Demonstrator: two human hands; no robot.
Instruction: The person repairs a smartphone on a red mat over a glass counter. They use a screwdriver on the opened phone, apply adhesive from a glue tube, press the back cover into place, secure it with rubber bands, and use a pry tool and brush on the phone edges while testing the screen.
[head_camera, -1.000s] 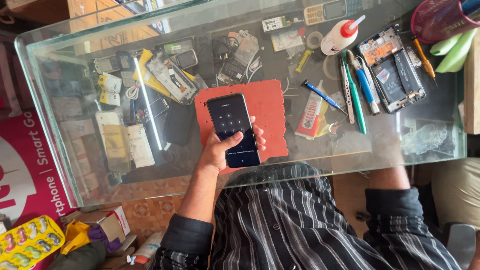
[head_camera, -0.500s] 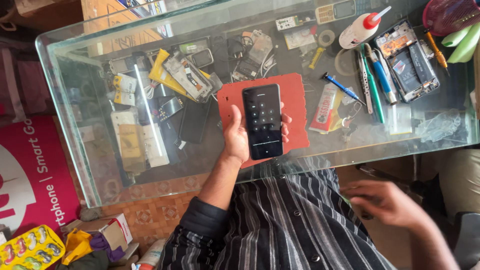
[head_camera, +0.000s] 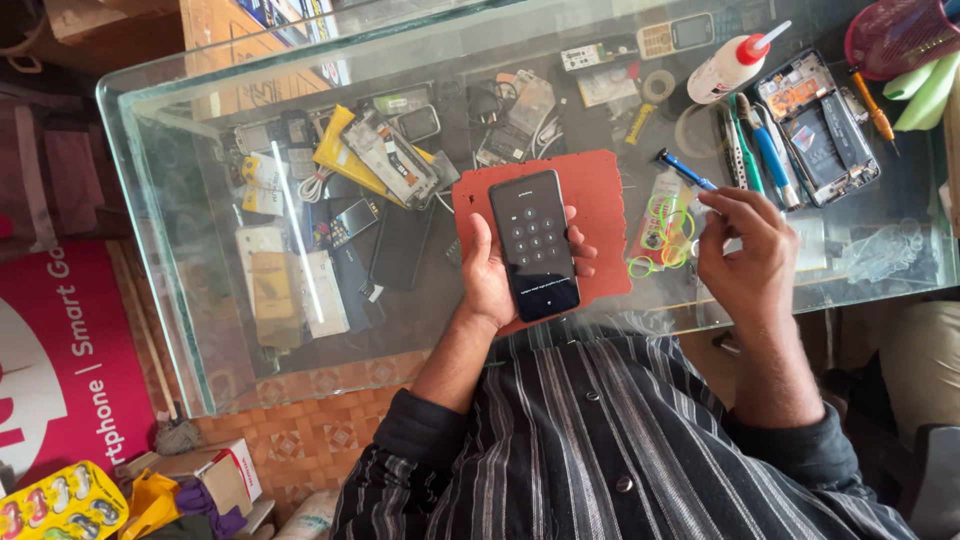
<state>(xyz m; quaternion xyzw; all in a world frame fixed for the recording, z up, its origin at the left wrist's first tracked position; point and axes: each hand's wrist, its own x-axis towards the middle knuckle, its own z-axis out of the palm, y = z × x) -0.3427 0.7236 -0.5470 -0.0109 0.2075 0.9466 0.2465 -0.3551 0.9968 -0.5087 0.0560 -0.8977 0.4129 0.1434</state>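
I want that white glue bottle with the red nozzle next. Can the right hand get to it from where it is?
Probably yes: the right hand is free, and the glue bottle lies uncovered on the glass beyond it.

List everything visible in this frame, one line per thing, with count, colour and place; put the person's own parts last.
smartphone: one, black, lit keypad screen, held over the red mat
red mat: one, on the glass table, under the phone
glass table: one, clear, phone parts on a shelf beneath
blue pen: one, right of the mat, by the right fingertips
green rings: several, beside the mat's right edge
glue bottle: one, white with red cap, far side
opened phone: one, dark insides showing, far right
keypad phone: one, pale, far edge
tape roll: one, small, near the glue bottle
left hand: holding the smartphone
right hand: over the table edge, fingers bent near the blue pen
striped shirt: dark, bottom of view
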